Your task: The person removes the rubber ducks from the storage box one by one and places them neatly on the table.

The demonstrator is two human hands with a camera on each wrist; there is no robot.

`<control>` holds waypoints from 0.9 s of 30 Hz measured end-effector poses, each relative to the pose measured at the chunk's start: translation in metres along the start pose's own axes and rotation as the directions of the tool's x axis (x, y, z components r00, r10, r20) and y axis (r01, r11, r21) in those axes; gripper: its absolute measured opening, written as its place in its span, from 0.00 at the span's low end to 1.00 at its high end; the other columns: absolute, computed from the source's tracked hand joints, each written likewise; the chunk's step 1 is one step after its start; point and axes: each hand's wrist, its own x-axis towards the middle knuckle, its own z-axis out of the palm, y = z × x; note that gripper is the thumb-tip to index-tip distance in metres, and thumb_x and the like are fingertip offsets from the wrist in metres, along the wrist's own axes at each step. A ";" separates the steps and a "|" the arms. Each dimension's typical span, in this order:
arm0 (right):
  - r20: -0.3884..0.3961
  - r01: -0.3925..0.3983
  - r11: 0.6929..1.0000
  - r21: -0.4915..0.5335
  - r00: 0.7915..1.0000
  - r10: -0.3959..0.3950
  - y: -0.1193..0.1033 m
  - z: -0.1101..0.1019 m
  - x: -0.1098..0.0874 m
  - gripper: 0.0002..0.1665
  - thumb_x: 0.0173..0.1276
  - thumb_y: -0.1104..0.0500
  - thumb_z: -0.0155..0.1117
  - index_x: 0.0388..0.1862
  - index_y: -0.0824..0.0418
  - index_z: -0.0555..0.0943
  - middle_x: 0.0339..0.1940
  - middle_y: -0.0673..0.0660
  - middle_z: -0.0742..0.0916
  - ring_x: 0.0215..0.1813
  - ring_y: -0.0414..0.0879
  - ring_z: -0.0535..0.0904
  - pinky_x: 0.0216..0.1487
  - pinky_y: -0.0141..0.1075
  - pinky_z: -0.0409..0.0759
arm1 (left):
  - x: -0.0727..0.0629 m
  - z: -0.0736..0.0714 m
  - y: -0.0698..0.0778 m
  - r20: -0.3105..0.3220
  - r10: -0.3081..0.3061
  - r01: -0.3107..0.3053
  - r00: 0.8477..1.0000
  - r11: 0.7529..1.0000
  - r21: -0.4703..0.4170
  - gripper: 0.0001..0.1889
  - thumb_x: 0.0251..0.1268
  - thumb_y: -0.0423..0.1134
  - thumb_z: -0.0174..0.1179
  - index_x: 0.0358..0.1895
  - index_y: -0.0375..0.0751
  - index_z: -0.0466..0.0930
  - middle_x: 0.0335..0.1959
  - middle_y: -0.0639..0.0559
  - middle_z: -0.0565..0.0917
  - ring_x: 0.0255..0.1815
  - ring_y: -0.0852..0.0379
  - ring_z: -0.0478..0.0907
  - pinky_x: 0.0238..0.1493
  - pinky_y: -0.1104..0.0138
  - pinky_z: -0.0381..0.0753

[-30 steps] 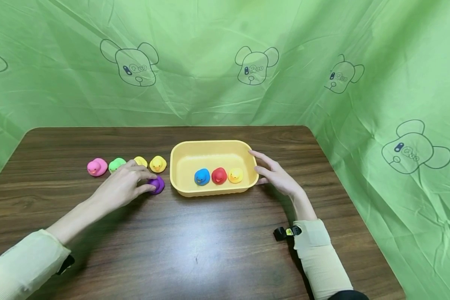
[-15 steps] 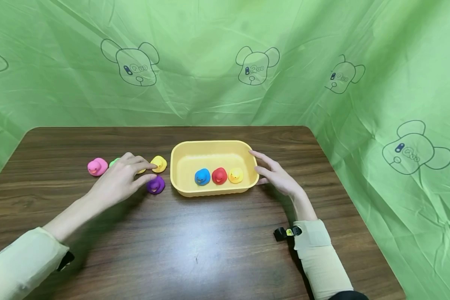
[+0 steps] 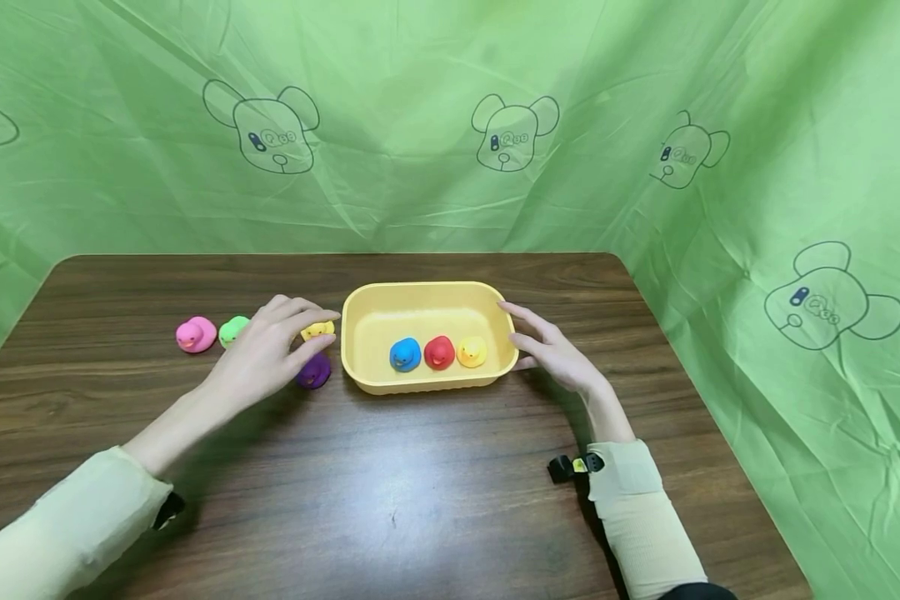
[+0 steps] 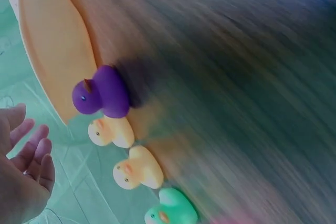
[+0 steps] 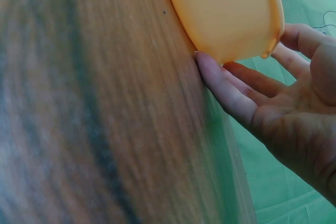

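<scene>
the yellow duck on the table (image 3: 317, 331) sits just left of the tray (image 3: 420, 310), at the right end of the duck row, framed by the left hand (image 3: 261, 343). a second ago that hand's fingers were at the purple duck (image 3: 315, 372); now they have come off it and shifted right, reaching around the yellow one without holding it — the left wrist view shows relaxed fingers with nothing in them, apart from the ducks. so the purple duck seems to have been let go, and nothing new has gone into the tray.

the yellow duck's bill points to the near side, its long axis, bill to tail, looking roughly near to far. the purple duck stands on its near side. to the left come a second yellow duck (image 4: 138, 168), hidden by the hand in the head view, then the green duck (image 3: 232, 330) and the pink duck (image 3: 196, 334).

the tray lies with its long axis left to right, holding the blue duck (image 3: 405, 355), red duck (image 3: 439, 353) and third yellow duck (image 3: 472, 352) — the right hand (image 3: 561, 354) rests spread fingertips on its right end, not clenched.
</scene>
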 end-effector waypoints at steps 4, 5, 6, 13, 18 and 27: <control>0.000 -0.005 1.000 -0.002 1.000 0.005 0.000 0.000 0.000 0.33 0.83 0.55 0.52 0.83 0.45 0.60 0.85 0.55 0.61 0.72 0.63 0.75 0.51 0.42 0.89 | 0.007 0.006 0.006 0.002 -0.007 0.007 1.000 0.999 -0.038 0.15 0.68 0.39 0.68 0.56 0.41 0.86 0.51 0.48 0.88 0.51 0.51 0.76 0.51 0.55 0.74; 0.000 -0.006 1.000 -0.002 1.000 0.006 0.000 0.000 -0.001 0.33 0.83 0.55 0.52 0.83 0.45 0.60 0.85 0.55 0.61 0.72 0.63 0.75 0.51 0.42 0.89 | 0.008 0.008 0.007 -0.001 -0.010 0.010 1.000 0.999 -0.050 0.15 0.68 0.39 0.68 0.56 0.41 0.86 0.51 0.49 0.88 0.51 0.52 0.76 0.51 0.56 0.74; 0.000 -0.007 1.000 -0.002 1.000 0.007 0.000 0.000 -0.001 0.33 0.83 0.55 0.53 0.83 0.45 0.60 0.85 0.54 0.61 0.72 0.63 0.74 0.51 0.41 0.89 | 0.009 0.010 0.008 -0.005 -0.011 0.010 1.000 0.998 -0.063 0.15 0.68 0.38 0.68 0.56 0.41 0.86 0.50 0.49 0.88 0.51 0.52 0.76 0.51 0.56 0.74; 0.000 -0.006 1.000 -0.001 1.000 0.006 0.000 0.000 0.000 0.34 0.83 0.55 0.53 0.83 0.45 0.59 0.85 0.55 0.61 0.71 0.64 0.75 0.51 0.42 0.89 | 0.018 0.024 0.016 -0.004 0.001 -0.001 1.000 0.991 -0.132 0.15 0.69 0.38 0.67 0.57 0.41 0.86 0.50 0.47 0.87 0.49 0.52 0.75 0.51 0.57 0.74; 0.000 -0.008 1.000 -0.001 1.000 0.008 0.000 0.001 0.000 0.33 0.83 0.55 0.52 0.83 0.44 0.59 0.85 0.55 0.62 0.71 0.64 0.75 0.51 0.42 0.89 | 0.025 0.033 0.023 0.026 0.003 0.000 1.000 0.990 -0.138 0.15 0.70 0.40 0.66 0.57 0.42 0.86 0.52 0.48 0.87 0.51 0.51 0.76 0.53 0.56 0.76; 0.003 -0.002 1.000 0.004 1.000 0.002 -0.001 0.000 -0.001 0.33 0.83 0.56 0.53 0.83 0.46 0.59 0.84 0.59 0.63 0.71 0.64 0.74 0.51 0.42 0.89 | 0.035 0.051 0.028 0.098 0.030 -0.019 0.995 0.993 -0.116 0.17 0.72 0.44 0.65 0.59 0.44 0.85 0.55 0.48 0.86 0.62 0.46 0.78 0.70 0.48 0.74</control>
